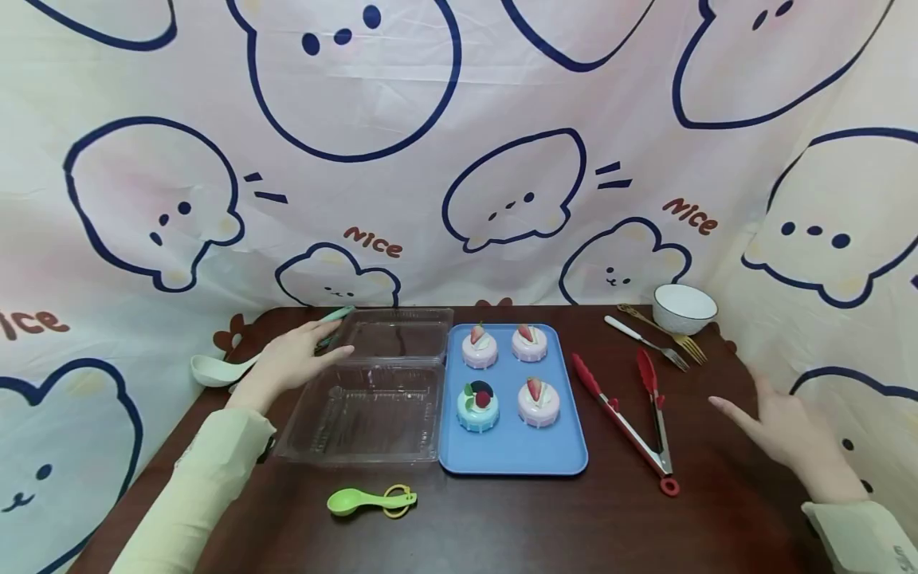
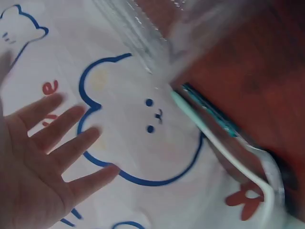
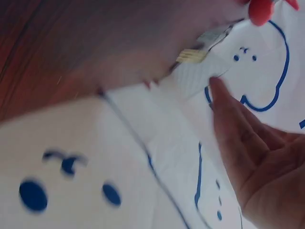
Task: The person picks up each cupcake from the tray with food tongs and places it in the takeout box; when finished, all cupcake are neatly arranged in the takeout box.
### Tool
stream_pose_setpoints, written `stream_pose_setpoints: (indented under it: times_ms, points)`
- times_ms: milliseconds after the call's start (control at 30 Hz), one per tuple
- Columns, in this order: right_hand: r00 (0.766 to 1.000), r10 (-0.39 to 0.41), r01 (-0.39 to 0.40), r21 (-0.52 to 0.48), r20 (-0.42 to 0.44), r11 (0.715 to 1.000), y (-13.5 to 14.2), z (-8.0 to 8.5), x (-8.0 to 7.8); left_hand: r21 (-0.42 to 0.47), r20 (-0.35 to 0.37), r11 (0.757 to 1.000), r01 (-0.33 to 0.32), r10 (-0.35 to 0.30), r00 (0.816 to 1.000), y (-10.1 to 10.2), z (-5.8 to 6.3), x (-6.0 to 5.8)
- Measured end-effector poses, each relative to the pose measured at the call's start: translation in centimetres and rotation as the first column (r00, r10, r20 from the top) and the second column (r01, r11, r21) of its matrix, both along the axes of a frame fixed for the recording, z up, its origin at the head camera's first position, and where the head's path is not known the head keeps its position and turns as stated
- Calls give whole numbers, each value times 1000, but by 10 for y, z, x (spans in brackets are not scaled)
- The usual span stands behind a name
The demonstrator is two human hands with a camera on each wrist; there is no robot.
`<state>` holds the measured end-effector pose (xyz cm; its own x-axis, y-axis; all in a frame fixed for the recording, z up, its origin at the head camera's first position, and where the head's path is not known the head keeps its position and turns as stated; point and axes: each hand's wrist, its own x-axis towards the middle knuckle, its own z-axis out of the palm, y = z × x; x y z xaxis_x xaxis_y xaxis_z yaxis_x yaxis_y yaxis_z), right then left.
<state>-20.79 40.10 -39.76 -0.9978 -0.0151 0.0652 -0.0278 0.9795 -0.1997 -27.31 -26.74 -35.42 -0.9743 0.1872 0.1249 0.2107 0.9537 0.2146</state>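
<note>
My left hand (image 1: 290,360) hovers at the left side of a clear plastic container (image 1: 380,414) whose lid lies folded back. In the left wrist view its fingers (image 2: 76,152) are spread with nothing in them. Beside that hand lie a white ladle (image 1: 215,370) and a pale green handle (image 2: 209,129). Off the right part of the table, my right hand (image 1: 792,426) is extended and holds nothing. Nearest to it are red-handled tongs (image 1: 624,430), spread in a V. A blue tray (image 1: 512,458) carries several small cakes, one of them blue (image 1: 477,413) with berries.
A green measuring spoon (image 1: 351,501) with a yellow ring lies at the front. At the back right stands a white bowl (image 1: 684,309), with a white-handled fork (image 1: 645,340) and a gold fork (image 1: 674,335) next to it. Printed cloth (image 1: 502,96) hangs behind the table.
</note>
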Motion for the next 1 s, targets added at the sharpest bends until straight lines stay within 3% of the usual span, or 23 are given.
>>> stream_pose_setpoints:
  times_ms: [233, 433, 533, 733, 1000]
  points:
    - [994, -45, 60, -166, 96, 984, -30, -12, -9, 117, 14, 992, -52, 51, 999, -26, -17, 10]
    - [971, -31, 94, -259, 237, 961, -60, -29, -20, 128, 112, 984, -123, 109, 988, -38, -29, 21]
    - [962, -26, 99, -255, 273, 962, -73, -35, -25, 169, 163, 973, -157, 130, 978, -40, -35, 26]
    - [972, -19, 61, -171, 235, 983, -90, -40, -32, 300, 197, 945, -130, 72, 978, -42, -45, 29]
    - [975, -41, 67, -114, 220, 991, -103, -38, -35, 404, 214, 909, -103, 16, 977, -46, -54, 30]
